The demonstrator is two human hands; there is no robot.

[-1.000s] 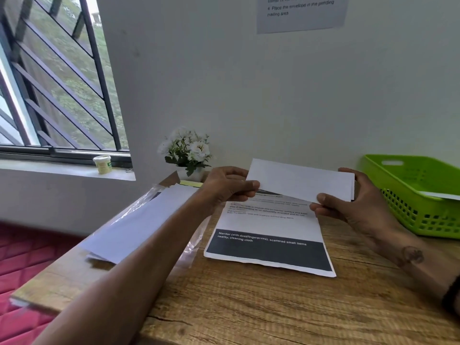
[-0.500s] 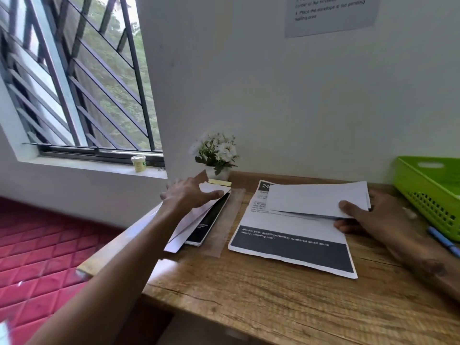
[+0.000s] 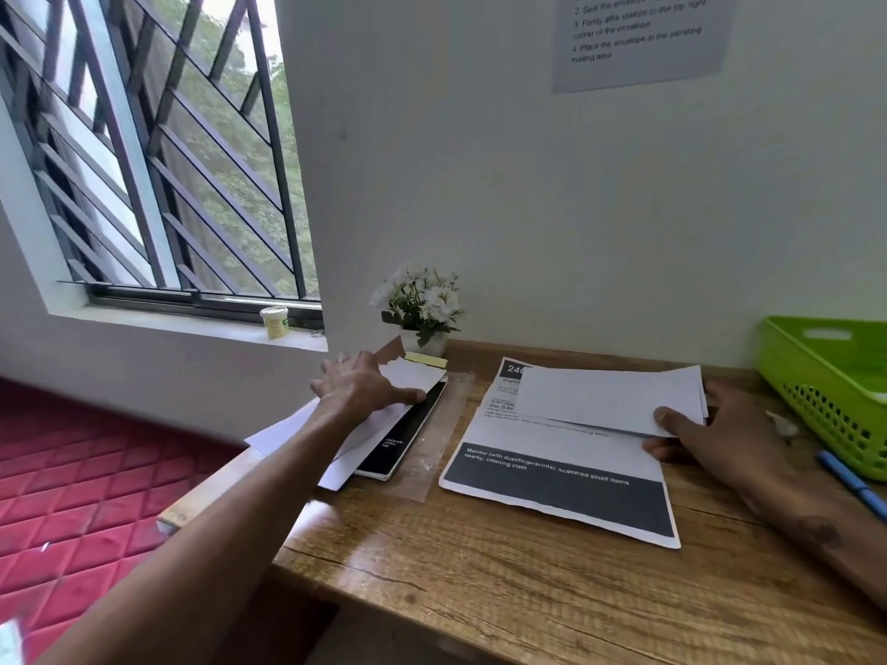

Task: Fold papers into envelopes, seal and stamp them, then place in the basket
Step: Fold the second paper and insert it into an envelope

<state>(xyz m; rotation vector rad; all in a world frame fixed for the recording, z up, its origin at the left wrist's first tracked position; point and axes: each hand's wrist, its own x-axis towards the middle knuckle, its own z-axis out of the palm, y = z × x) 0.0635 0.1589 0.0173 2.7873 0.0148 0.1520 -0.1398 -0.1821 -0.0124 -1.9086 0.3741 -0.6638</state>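
My right hand pinches a folded white paper by its lower right corner, thumb on top, holding it just over a printed sheet with a dark band that lies on the wooden desk. My left hand reaches to the left and rests with spread fingers on a stack of white envelopes lying across a black spiral pad. The green basket stands at the far right edge.
A small pot of white flowers stands against the wall behind the envelopes. A blue pen lies by the basket. A clear plastic sleeve lies between the pad and the sheet. An instruction notice hangs on the wall. The desk's left edge drops to a red floor.
My left hand let go of the folded paper and moved left onto the envelope stack. My right hand lowered the folded paper toward the printed sheet. The view swung left.
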